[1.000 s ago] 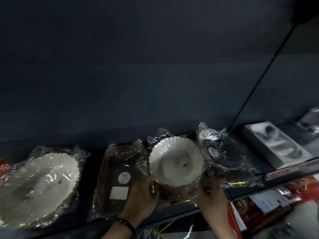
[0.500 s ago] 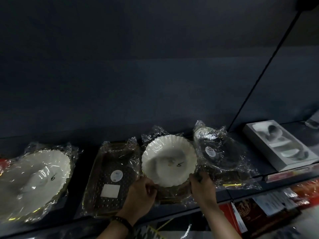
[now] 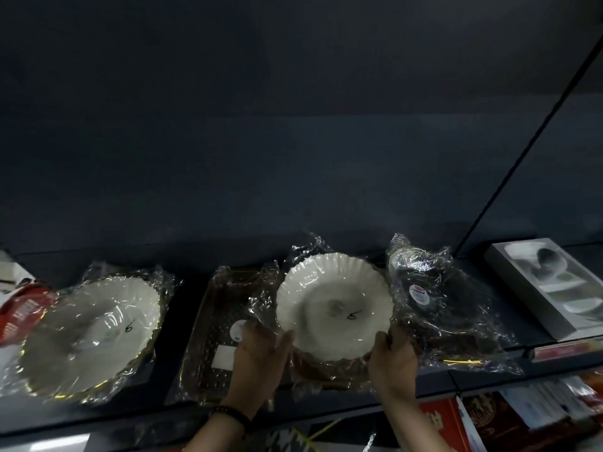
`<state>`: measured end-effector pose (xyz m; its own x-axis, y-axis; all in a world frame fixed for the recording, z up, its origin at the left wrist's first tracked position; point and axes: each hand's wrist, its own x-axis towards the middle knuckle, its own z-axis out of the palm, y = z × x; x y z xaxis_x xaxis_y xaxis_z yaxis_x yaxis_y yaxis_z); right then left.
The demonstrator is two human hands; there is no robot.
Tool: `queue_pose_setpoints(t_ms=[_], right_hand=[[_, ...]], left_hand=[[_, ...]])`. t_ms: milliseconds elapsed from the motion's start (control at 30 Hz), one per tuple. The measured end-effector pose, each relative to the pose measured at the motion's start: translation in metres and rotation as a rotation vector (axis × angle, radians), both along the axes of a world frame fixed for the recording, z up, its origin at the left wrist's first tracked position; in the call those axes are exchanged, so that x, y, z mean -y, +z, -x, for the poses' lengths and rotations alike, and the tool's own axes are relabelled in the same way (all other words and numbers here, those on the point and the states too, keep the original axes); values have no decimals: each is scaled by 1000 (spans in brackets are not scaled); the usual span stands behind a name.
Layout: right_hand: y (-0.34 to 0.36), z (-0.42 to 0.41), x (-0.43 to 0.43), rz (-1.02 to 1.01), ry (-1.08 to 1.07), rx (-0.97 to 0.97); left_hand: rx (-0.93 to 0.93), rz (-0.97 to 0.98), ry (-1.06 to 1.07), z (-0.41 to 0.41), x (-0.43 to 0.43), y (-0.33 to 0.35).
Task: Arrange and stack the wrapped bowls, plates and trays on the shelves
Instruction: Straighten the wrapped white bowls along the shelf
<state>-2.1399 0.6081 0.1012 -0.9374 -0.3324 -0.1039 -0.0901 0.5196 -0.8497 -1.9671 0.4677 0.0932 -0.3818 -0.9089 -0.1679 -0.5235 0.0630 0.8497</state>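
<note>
Both hands reach up to the shelf point(image 3: 176, 337) from below. The left hand point(image 3: 261, 353), with a dark band on the wrist, grips the lower left rim of the scalloped white bowl point(image 3: 332, 301), thumb on top. The right hand point(image 3: 391, 360) closes on the lower right rim in the same way. The bowl, in clear wrap, lies between the brown tray point(image 3: 218, 308) and the dark wrapped dishes point(image 3: 443, 321), touching both. A handwritten mark on its wrap is perhaps "5"; the blur makes it uncertain. The large white plate point(image 3: 91, 331) at the left carries a handwritten "6". The tray has a round sticker and a white label, and the dark dishes a round sticker, all unreadable.
</note>
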Motion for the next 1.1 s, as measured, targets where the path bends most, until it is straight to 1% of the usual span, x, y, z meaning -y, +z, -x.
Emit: queue_pose_setpoints(t_ms=[67,100,200,300,367,433,567,733,867,933,1000,1100], right_hand=[[-1,-10,4,30,17,22],[-1,-17,8,49,36,39],[3,-37,23,92,124,56],[8,-63,43,132,208,72],[9,-83,59,156,255,88],[11,-104,74,166,308,109],[11,-144,100,167,422,69],[4,-192,132,109,463,12],[0,-225,161,104,542,211],[1,-238,173,121,595,266],[2,-250,185,140,637,296],[-2,-268,200,151,706,271]], left_hand=[[-77,-88,111,-6,7,10],[-94,-103,147,-12,12,13],[-139,-80,174,-38,28,14],[-296,-126,226,-75,41,15],[-361,-87,279,-99,48,20],[-367,-70,344,-127,58,20],[-358,-133,449,-185,72,11],[-346,-162,501,-250,92,1],[-332,-147,593,-286,112,-1],[-332,-169,612,-303,123,-1],[-348,-197,633,-317,132,-4],[-345,-190,675,-330,142,-7]])
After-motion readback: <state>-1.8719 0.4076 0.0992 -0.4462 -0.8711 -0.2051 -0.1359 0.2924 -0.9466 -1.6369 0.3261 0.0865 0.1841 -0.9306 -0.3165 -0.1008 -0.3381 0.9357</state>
